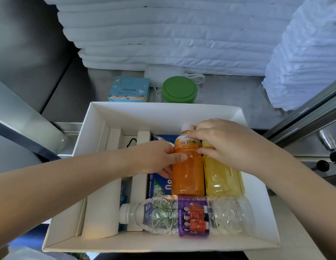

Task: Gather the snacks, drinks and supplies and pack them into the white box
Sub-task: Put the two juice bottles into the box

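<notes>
Steel counter (229,91) – white box (163,109), blue carton (128,90), green-lidded container (179,90), folded white linen (163,34).

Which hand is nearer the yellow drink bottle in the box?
Right. The right hand lies over the yellow bottle's top end; the left hand is on the far side of the orange bottle, gripping it.

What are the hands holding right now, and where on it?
Both hands hold the orange juice bottle in the white box: left hand at its left side by the label, right hand on its shoulder and label.
</notes>
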Demonstrator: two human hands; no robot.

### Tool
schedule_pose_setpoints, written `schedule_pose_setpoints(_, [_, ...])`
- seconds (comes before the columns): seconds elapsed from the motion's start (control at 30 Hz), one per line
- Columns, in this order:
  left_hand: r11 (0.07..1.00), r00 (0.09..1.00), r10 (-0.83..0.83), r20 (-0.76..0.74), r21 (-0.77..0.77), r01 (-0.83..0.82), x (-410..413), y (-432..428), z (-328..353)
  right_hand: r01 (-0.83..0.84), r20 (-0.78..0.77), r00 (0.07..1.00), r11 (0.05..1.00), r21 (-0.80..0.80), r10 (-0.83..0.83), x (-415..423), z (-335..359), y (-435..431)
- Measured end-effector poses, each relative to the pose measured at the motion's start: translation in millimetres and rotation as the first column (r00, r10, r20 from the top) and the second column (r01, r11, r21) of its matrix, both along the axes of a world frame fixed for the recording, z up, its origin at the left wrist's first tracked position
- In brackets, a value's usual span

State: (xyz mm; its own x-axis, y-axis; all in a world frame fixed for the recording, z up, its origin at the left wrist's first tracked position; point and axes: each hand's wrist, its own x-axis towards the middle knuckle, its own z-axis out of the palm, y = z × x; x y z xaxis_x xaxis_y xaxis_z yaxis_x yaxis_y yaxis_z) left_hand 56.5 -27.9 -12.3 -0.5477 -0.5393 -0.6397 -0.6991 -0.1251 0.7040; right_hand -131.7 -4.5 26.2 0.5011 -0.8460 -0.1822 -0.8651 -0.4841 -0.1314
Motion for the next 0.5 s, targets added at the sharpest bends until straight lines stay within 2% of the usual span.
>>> schedule_pose_setpoints(0.13, [1.0,1.0,0.007,-0.018,-0.001,-0.007,0.1,-2.0,-4.4,-0.004,0.02,1.0,1.0,-0.014,0.004,-1.3,-4.9,-1.7])
schedule_pose_setpoints(0.23, [0.988,0.993,-0.112,0.03,-0.103,0.115,2.8,-5.6,-1.5,0.004,0.059,0.998,1.0,-0.014,-0.003,-2.6,-4.2,-1.4])
schedule_pose_setpoints(0.33, [0.963,0.972,-0.227,0.068,-0.131,0.234,4.9,-6.8,4.1,0.021,0.138,0.99,0.999,0.04,-0.026,-5.0,0.9,1.6])
schedule_pose_setpoints(0.5, [0.96,0.974,-0.209,0.087,-0.171,0.221,1.1,-2.5,-1.4,0.016,0.082,0.996,0.997,0.076,-0.022,-4.2,0.1,4.4])
